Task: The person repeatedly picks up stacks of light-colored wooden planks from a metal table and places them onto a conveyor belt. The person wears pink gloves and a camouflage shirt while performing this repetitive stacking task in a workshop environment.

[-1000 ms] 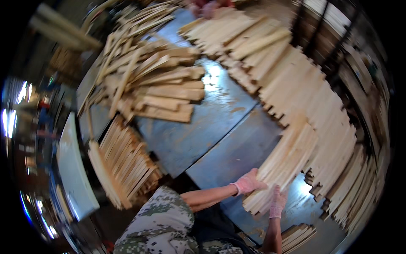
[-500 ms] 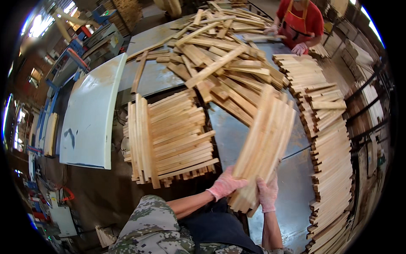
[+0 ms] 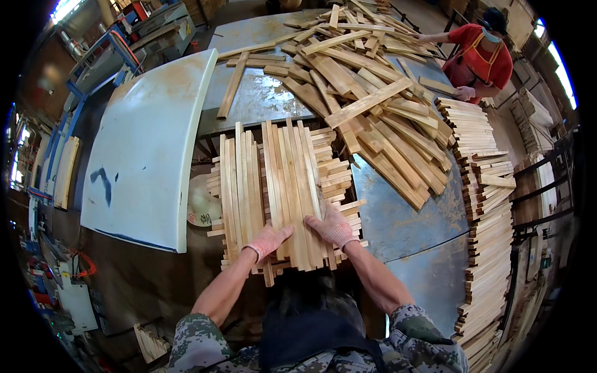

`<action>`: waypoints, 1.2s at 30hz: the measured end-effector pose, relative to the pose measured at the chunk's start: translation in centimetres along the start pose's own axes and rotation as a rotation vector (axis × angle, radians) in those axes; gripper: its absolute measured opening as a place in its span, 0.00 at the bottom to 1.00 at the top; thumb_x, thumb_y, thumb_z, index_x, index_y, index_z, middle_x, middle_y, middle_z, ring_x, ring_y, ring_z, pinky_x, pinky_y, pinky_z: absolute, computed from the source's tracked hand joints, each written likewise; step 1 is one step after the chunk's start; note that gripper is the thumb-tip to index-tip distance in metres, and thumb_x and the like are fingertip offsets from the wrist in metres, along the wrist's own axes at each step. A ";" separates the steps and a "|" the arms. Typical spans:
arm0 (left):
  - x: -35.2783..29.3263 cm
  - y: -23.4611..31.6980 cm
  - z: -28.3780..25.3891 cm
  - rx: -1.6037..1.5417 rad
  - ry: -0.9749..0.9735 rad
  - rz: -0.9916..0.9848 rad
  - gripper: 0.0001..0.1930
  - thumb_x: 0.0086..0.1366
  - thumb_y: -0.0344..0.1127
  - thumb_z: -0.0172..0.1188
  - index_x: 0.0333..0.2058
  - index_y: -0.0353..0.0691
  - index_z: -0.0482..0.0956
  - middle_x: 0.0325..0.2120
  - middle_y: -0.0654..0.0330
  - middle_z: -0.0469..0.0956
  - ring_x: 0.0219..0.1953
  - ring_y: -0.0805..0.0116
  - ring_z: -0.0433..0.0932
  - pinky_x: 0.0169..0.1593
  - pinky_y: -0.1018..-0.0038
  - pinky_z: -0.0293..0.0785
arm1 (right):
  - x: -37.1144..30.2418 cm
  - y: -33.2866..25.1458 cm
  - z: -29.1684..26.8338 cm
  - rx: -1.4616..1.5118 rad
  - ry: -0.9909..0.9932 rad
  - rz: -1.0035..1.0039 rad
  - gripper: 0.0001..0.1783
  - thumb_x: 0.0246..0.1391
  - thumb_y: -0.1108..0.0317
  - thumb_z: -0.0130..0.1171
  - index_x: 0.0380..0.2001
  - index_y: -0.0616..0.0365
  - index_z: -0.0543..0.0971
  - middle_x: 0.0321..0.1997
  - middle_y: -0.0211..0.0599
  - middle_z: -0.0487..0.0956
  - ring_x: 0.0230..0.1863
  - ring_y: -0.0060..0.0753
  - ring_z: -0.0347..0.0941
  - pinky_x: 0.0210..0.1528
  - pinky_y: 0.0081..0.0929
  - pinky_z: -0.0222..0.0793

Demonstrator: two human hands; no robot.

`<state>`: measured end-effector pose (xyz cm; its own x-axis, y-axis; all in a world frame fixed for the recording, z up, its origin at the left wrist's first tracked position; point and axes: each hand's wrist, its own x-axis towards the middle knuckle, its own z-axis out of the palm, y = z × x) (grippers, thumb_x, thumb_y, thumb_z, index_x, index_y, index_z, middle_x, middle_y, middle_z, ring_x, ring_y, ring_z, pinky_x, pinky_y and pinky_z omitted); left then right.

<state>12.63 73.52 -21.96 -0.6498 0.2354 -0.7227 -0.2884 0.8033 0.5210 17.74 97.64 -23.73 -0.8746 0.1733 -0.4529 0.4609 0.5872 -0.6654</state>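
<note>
A bundle of pale wooden strips (image 3: pixel 289 180) lies lengthwise on top of a stack, held between my two gloved hands. My left hand (image 3: pixel 268 241) grips its near left edge, thumb on top. Around its right side, close to the near end, is my right hand (image 3: pixel 333 227), thumb also across the top. Under the bundle, crosswise strips (image 3: pixel 336 177) of the stack stick out to the right. A row of lengthwise strips (image 3: pixel 239 186) rests on the stack left of the bundle, a narrow gap between. The fingers beneath the bundle are partly hidden.
Loose wooden strips (image 3: pixel 373 118) are heaped on the metal table (image 3: pixel 410 217). A long row of stacked strips (image 3: pixel 488 248) runs along the right. To the left stands a pale panel (image 3: pixel 146 149). A person in red (image 3: pixel 482 59) works at the far right.
Both hands have carried the bundle of strips left from over the metal table and set it on the stack, beside the lengthwise row. The view has shifted too.
</note>
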 end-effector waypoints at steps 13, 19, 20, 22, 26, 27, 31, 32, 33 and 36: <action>3.1 -10.9 -8.9 0.014 0.582 -0.079 0.39 0.68 0.60 0.63 0.67 0.35 0.71 0.65 0.37 0.74 0.66 0.36 0.73 0.66 0.54 0.71 | 0.5 -3.4 2.3 0.100 0.011 0.004 0.38 0.56 0.45 0.69 0.60 0.62 0.78 0.58 0.60 0.82 0.61 0.55 0.80 0.62 0.49 0.75; 4.1 -12.9 -8.5 -0.022 0.605 -0.004 0.47 0.74 0.59 0.58 0.73 0.23 0.58 0.72 0.32 0.64 0.71 0.40 0.68 0.74 0.58 0.63 | 0.5 -2.5 3.2 0.180 -0.158 0.039 0.45 0.58 0.44 0.65 0.68 0.68 0.71 0.66 0.63 0.77 0.67 0.61 0.74 0.71 0.47 0.69; 4.2 -12.3 -8.7 0.052 0.575 -0.047 0.49 0.74 0.62 0.57 0.74 0.22 0.56 0.73 0.32 0.61 0.73 0.40 0.65 0.76 0.59 0.60 | -0.3 -2.4 1.9 0.182 -0.176 0.046 0.42 0.58 0.44 0.65 0.65 0.67 0.73 0.61 0.61 0.80 0.62 0.60 0.77 0.65 0.48 0.73; 6.8 -12.8 -9.5 0.032 0.551 -0.032 0.46 0.75 0.58 0.58 0.74 0.23 0.57 0.72 0.33 0.63 0.73 0.41 0.65 0.76 0.60 0.62 | -2.3 -0.7 0.7 0.233 -0.128 0.028 0.39 0.60 0.45 0.63 0.63 0.65 0.75 0.56 0.59 0.84 0.57 0.59 0.81 0.59 0.48 0.76; 6.9 -9.4 -7.2 -0.173 0.654 0.318 0.38 0.77 0.47 0.57 0.76 0.29 0.58 0.72 0.38 0.66 0.71 0.47 0.68 0.74 0.61 0.65 | -9.7 5.8 -1.4 0.466 -0.001 0.012 0.40 0.62 0.44 0.62 0.67 0.64 0.73 0.56 0.57 0.84 0.58 0.56 0.81 0.58 0.46 0.77; 7.4 -5.2 -4.5 -0.182 0.630 0.363 0.36 0.77 0.43 0.57 0.76 0.31 0.58 0.72 0.40 0.66 0.71 0.48 0.69 0.74 0.61 0.65 | -12.9 8.3 -2.5 0.571 0.034 0.071 0.41 0.63 0.43 0.61 0.68 0.63 0.72 0.57 0.57 0.84 0.58 0.55 0.81 0.58 0.46 0.76; 2.3 10.4 9.2 -0.083 0.357 0.630 0.33 0.76 0.37 0.57 0.75 0.31 0.62 0.70 0.43 0.70 0.69 0.50 0.71 0.72 0.60 0.66 | -22.5 21.8 -1.4 0.695 0.400 0.218 0.46 0.64 0.42 0.62 0.76 0.59 0.65 0.63 0.56 0.82 0.64 0.53 0.78 0.66 0.38 0.72; 0.7 13.5 13.3 -0.031 0.217 0.662 0.32 0.75 0.35 0.57 0.74 0.32 0.63 0.69 0.44 0.71 0.69 0.51 0.71 0.72 0.60 0.66 | -25.5 24.6 -1.7 0.754 0.452 0.326 0.45 0.66 0.41 0.61 0.75 0.58 0.67 0.66 0.53 0.80 0.66 0.49 0.78 0.68 0.37 0.70; -0.1 16.0 17.2 -0.023 -0.024 0.671 0.31 0.75 0.36 0.58 0.72 0.30 0.65 0.68 0.45 0.72 0.69 0.53 0.71 0.71 0.61 0.66 | -28.8 27.5 -2.8 0.809 0.487 0.429 0.43 0.67 0.40 0.60 0.75 0.56 0.68 0.69 0.50 0.79 0.67 0.46 0.77 0.70 0.35 0.69; 1.0 21.0 30.0 0.183 -0.420 0.692 0.28 0.72 0.38 0.63 0.65 0.28 0.74 0.61 0.51 0.79 0.62 0.60 0.76 0.64 0.65 0.71 | -35.9 39.7 -3.4 0.898 0.594 0.710 0.51 0.65 0.43 0.66 0.79 0.61 0.59 0.70 0.54 0.77 0.71 0.46 0.73 0.73 0.33 0.66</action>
<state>27.00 107.03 -25.35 -0.3112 0.8648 -0.3941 0.2229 0.4695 0.8543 66.93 117.44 -31.89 -0.2237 0.6864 -0.6920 0.5869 -0.4720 -0.6579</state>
